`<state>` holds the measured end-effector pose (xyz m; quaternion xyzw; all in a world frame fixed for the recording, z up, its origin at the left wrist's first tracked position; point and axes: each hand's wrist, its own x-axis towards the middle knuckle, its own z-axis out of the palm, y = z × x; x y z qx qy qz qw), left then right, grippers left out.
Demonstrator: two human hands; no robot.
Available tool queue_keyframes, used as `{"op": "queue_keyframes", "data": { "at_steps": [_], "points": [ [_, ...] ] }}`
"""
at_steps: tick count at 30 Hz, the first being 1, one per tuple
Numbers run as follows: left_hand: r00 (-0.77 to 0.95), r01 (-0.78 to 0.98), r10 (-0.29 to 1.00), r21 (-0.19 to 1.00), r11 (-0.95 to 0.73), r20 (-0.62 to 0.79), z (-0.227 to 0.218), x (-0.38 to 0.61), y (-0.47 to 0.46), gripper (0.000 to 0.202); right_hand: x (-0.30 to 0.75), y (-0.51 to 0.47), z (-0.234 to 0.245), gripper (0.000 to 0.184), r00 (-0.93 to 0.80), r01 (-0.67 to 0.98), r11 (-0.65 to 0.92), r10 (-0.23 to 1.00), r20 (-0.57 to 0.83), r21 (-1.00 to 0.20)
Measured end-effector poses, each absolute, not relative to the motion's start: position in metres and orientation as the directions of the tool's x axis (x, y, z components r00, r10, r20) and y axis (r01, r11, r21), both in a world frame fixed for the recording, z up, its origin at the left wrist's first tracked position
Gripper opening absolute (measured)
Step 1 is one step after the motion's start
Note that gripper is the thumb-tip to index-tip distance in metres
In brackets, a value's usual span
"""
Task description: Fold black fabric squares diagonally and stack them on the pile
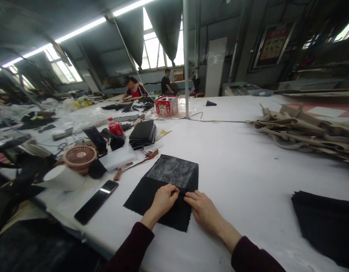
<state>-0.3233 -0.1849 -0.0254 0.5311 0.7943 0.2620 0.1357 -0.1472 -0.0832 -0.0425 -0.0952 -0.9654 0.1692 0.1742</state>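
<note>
A black fabric piece [174, 211] lies on the white tabletop in front of me, with a speckled grey panel [172, 170] across its far part. My left hand [165, 200] is closed in a pinch at the near edge of the grey panel. Beside it, my right hand [204, 209] has its fingers drawn together on the right side of the cloth, close to the left fingertips. The fabric right under the fingertips is partly hidden. Left of the cloth rests a dark smartphone [96, 202].
A stack of black pieces [142, 134], a pink fan [79, 158], a red-labelled bottle [116, 128] and a patterned red box [166, 105] stand to the left and beyond. Black cloth [327, 223] and piled tan strips [307, 128] lie right. Two people sit farther back.
</note>
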Motion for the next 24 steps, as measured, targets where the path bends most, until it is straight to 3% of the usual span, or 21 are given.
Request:
{"op": "queue_keyframes", "data": {
  "at_steps": [8,15,18,24],
  "points": [
    [-0.334,0.694,0.943,0.673,0.256,-0.013,-0.028,-0.348,-0.18,0.022,-0.141,-0.079,-0.056,0.043,-0.877,0.104,0.858,0.317,0.36,-0.504],
    [-0.314,0.712,0.949,0.661,0.237,-0.002,-0.027,-0.344,-0.181,0.021,-0.146,-0.078,-0.059,0.046,-0.833,0.102,0.824,0.377,0.405,-0.558],
    [-0.312,0.734,0.95,0.635,0.24,0.001,-0.024,-0.341,-0.179,0.019,-0.151,-0.078,-0.056,0.039,-0.832,0.111,0.807,0.394,0.39,-0.58],
    [-0.315,0.747,0.949,0.62,0.24,0.013,-0.021,-0.333,-0.177,0.014,-0.169,-0.081,-0.056,0.016,-0.679,0.259,0.568,0.682,0.271,-0.781]
  ]
}}
